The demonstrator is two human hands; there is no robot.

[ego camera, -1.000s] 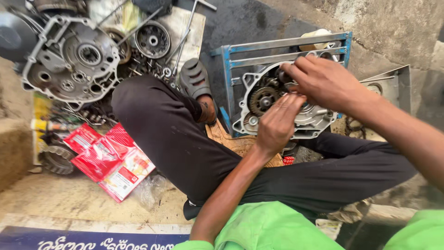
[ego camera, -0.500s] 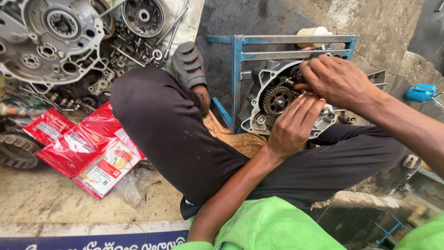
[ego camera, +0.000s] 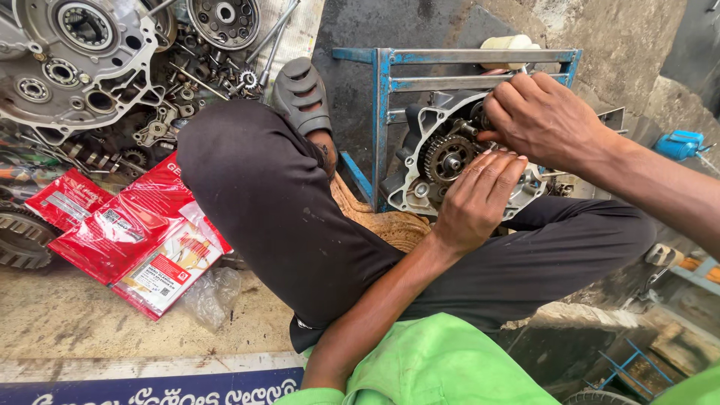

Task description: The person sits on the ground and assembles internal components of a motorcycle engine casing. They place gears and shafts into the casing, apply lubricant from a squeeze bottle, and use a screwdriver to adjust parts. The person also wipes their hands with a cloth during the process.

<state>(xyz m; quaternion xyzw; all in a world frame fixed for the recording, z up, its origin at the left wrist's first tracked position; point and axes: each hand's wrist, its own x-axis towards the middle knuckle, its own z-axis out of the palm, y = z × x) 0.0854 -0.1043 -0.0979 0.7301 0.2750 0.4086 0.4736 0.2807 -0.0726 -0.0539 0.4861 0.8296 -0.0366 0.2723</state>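
While the engine case (ego camera: 420, 161) sits in the blue metal stand (ego camera: 382, 112) before the crossed legs, the left hand (ego camera: 480, 199) should steady its gear (ego camera: 448, 157) with flat fingers, the right hand (ego camera: 544, 120) pinching small parts above. Concrete floor (ego camera: 90, 330) holds red packets (ego camera: 127, 229) and spare cases.

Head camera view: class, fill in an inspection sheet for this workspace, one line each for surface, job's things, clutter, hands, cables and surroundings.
Surface: dusty concrete floor.
Job's things: engine case with toothed gear, standing in a blue metal frame.
Clutter: red packets, second engine case, loose small parts, clear plastic bag.
Hands: left hand rests on the case beside the gear; right hand grips at its upper edge.
Cables: nothing seen.
Surroundings: rough concrete wall, blue object.
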